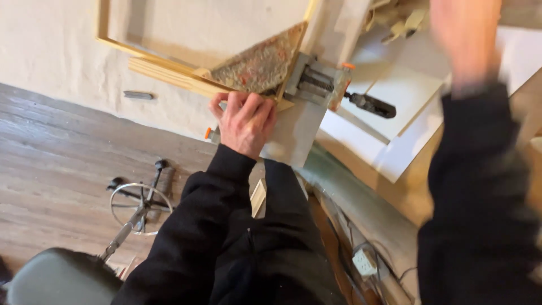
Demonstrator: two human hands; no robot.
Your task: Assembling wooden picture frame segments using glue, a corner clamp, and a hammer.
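My left hand (245, 121) grips the corner of a wooden frame (169, 73), fingers curled over its edge beside a triangular speckled board (262, 62) set in that corner. A metal clamp (316, 82) with an orange-tipped black handle (370, 104) holds the frame against a grey panel (296, 133). My right hand (466, 39) is raised at the upper right, blurred by motion, with nothing visible in it. Both arms wear black sleeves.
White boards (395, 96) lie to the right of the clamp. A small grey bar (138, 95) rests on the pale rug. A stool with a metal ring (138, 209) stands on the wood floor at lower left. A power strip (366, 262) and cables sit lower right.
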